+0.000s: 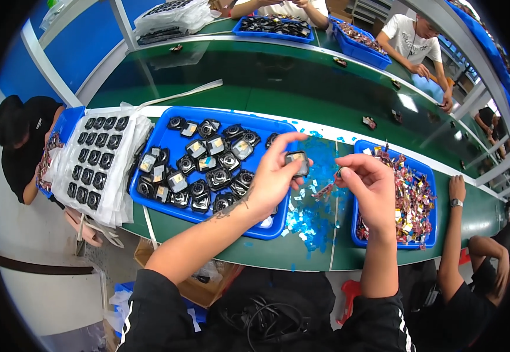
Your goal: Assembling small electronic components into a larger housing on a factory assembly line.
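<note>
My left hand (275,179) grips a small black square camera-like housing (298,163) between thumb and fingers, its pale flat side facing up. To its right, my right hand (372,188) is closed in a pinch, with a tiny dark thing at the fingertips too small to name. A small reddish circuit board (324,192) shows just below those fingertips; whether they hold it I cannot tell. Left of my hands, a blue tray (193,114) carries many similar black housings (218,177), some lens side up. By my right wrist stands a blue bin (357,237) of small reddish boards (404,196).
Bits of blue film (319,226) lie scattered on the green table (261,255) between tray and bin. A stack of white trays (105,158) with black housings stands at the left. Co-workers sit around; one's hand (457,188) rests beside the bin. A green conveyor (255,76) runs behind.
</note>
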{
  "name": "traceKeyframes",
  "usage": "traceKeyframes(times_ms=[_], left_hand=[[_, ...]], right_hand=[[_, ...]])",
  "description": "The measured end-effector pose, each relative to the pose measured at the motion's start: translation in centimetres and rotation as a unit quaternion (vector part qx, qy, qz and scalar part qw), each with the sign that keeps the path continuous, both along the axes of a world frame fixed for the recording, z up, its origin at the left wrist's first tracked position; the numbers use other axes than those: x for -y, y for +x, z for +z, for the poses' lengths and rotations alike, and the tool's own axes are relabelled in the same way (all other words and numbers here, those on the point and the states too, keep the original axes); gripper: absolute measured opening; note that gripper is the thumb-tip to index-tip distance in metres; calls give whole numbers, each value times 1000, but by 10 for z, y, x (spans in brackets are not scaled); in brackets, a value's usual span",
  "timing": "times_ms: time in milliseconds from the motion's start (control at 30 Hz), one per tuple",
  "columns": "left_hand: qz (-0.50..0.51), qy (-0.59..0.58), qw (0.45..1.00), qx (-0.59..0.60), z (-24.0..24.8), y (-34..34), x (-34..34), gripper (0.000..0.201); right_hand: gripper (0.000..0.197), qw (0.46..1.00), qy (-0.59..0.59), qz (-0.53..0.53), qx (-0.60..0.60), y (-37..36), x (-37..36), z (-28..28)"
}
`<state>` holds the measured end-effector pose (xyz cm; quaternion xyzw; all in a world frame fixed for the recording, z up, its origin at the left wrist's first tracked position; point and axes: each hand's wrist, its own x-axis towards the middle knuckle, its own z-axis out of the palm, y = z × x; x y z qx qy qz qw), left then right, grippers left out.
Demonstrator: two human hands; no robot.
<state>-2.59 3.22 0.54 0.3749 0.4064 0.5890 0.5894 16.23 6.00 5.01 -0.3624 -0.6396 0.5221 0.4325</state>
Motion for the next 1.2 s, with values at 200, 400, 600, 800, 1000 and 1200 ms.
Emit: traceKeyframes(times_ms=[200,400,600,800,1000,1200], left_hand=[[-70,142,971,-180,-3,3,8,8],[1,172,922,-346,-1,5,12,11],[12,162,916,-367,-8,5,10,10],[4,149,930,-336,-5,7,10,9],[-2,123,945,-302,-4,3,11,10],[-37,63,972,-222,-3,2,9,9]], right_hand=[[8,998,-40,21,-42,-3,1,-18],[9,998,20,-1,55,-2,5,-27],[8,997,35,-25,71,-5,5,-30],[9,979,143,-67,126,-10,7,-36],[10,965,199,-14,170,-9,13,-28],[8,968,135,34,207,5,11,-18]])
